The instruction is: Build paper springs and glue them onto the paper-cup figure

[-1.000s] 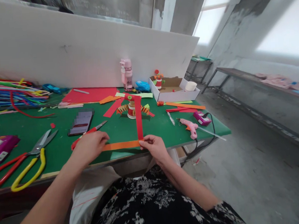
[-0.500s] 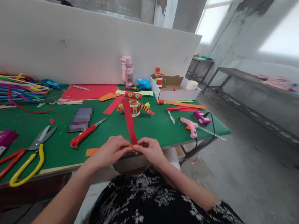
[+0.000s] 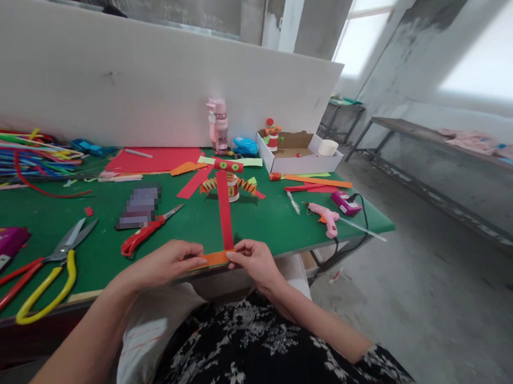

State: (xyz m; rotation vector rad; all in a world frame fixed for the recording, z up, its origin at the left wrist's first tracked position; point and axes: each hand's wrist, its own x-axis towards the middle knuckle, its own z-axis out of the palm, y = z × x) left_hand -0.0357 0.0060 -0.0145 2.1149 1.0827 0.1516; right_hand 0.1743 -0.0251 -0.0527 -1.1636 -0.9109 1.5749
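A red paper strip (image 3: 225, 211) and an orange paper strip (image 3: 216, 258) meet at a right angle by the table's front edge. Pinched at that joint are the fingers of my right hand (image 3: 254, 263). My left hand (image 3: 174, 263) grips the orange strip farther left, fingers closed. The red strip points away from me, toward a small paper figure (image 3: 232, 189) with a red rolled top, green eye-like rings and folded orange arms. Part of the figure is hidden behind the strip.
Red-handled utility scissors (image 3: 144, 235) and large shears (image 3: 62, 253) lie left, near a phone (image 3: 140, 206). A pink glue gun (image 3: 326, 218), a white pen (image 3: 292, 202) and a white box (image 3: 302, 165) are on the right. A pink bottle (image 3: 219, 125) stands behind.
My left hand has slid left along the orange strip, exposing a length of it between my hands. The red strip has swung slightly to the right and lower.
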